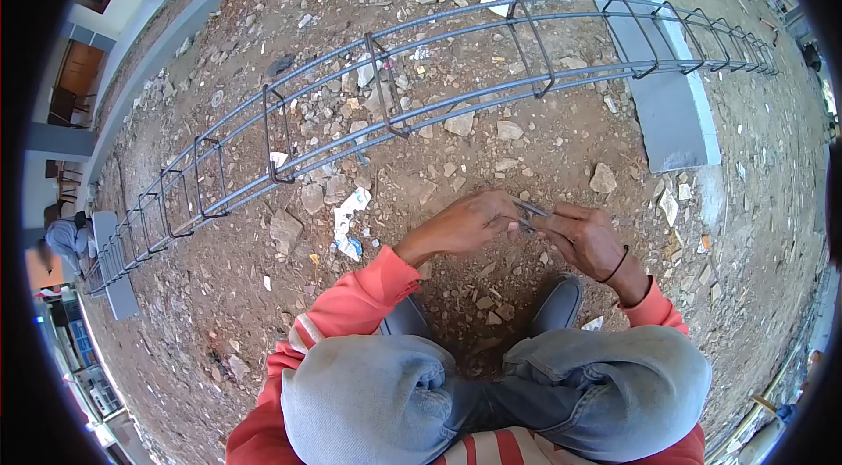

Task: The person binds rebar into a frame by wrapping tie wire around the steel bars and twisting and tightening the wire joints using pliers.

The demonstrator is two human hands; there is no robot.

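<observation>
My left hand (474,221) and my right hand (583,239) are close together above the ground, in front of my knees. Between them are thin dark pieces of wire or metal (529,209). The fingers of both hands are closed around these pieces, whose exact shape is too small to tell. Beyond my hands, a long cage of steel bars (478,103) with square stirrups (386,83) crosses the view from lower left to upper right. Neither hand touches the cage.
A grey slab (662,105) supports the cage at the right, another (114,268) at the far left. Stones and torn paper (349,221) litter the dirt. My shoes (557,303) are below my hands. A person (66,241) bends at the far left.
</observation>
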